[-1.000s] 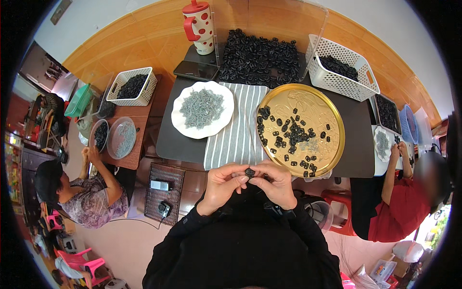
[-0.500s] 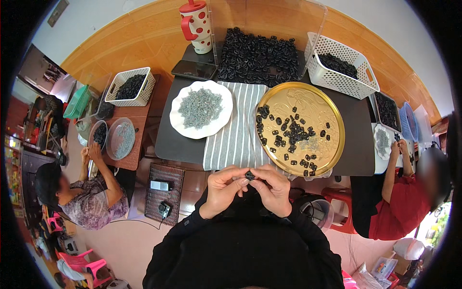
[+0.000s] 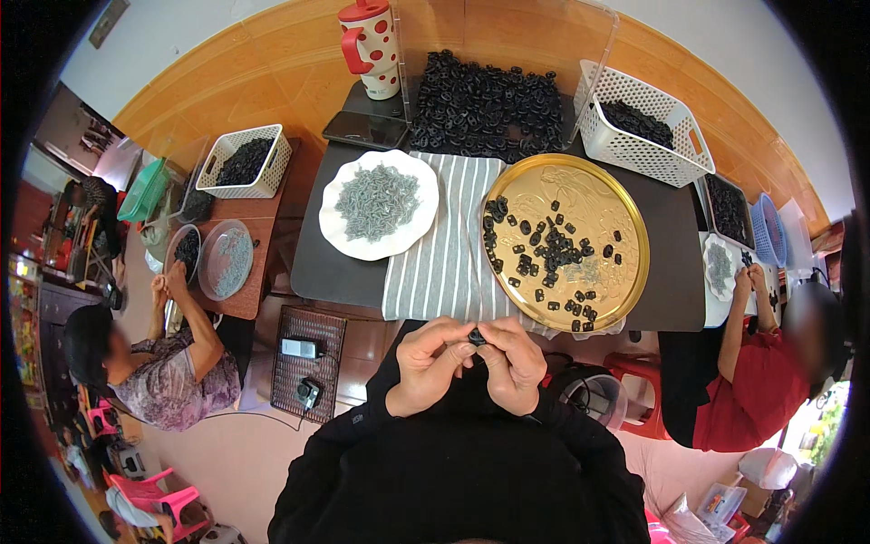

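Observation:
A small black plastic part (image 3: 476, 336) is pinched between both my hands, just off the table's near edge. My left hand (image 3: 424, 364) is closed, thumb and forefinger on the part's left side. From the other side my right hand (image 3: 513, 364) grips it with thumb and forefinger. The fingers hide much of the part. Beyond my right hand, a round gold tray (image 3: 544, 179) carries scattered black parts (image 3: 560, 249) and a few silvery pieces. A white scalloped plate (image 3: 333, 227) to the left is heaped with small silvery screw-like pieces (image 3: 379, 199).
A striped cloth (image 3: 464, 204) lies under plate and tray. Behind are a phone (image 3: 365, 130), a red-dotted tumbler (image 3: 376, 63), a heap of black parts (image 3: 485, 104) and a white basket (image 3: 634, 159). Other people sit at left (image 3: 177, 381) and right (image 3: 748, 385), working with their hands.
My hands have shifted slightly to the right with the black part, and the fingers have closed more around it. The tray and plate have stayed in place.

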`<state>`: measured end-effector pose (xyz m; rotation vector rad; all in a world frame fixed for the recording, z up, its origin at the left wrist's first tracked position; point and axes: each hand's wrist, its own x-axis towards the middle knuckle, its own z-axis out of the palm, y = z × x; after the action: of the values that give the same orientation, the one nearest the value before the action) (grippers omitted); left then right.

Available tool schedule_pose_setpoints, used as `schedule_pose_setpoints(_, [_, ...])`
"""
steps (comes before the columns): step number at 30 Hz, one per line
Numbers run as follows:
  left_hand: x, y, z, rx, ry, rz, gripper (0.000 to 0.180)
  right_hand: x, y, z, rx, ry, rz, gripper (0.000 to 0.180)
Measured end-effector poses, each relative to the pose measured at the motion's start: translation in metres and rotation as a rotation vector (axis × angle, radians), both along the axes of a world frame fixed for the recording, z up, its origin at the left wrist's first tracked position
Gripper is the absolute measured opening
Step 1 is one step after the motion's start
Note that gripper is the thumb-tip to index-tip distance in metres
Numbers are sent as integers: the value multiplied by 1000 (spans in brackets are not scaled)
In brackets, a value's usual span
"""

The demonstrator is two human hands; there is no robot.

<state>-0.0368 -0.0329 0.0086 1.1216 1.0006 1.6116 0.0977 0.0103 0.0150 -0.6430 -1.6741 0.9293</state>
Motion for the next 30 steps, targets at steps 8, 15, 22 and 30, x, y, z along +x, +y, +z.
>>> schedule_pose_setpoints(8, [2,2,8,145,134,35,22,-1,-4,4,54,53,-21,22])
schedule_pose_setpoints(15, [-1,9,9,137,105,-9,25,0,2,14,-54,83,17,20])
schedule_pose_setpoints(22, [-21,15,11,-147,-213,-176,42,46,48,32,-575,-159,257,23])
schedule_pose_setpoints(30, [-23,11,4,-194,-119,-133,31,106,275,145,-416,237,-317,40])
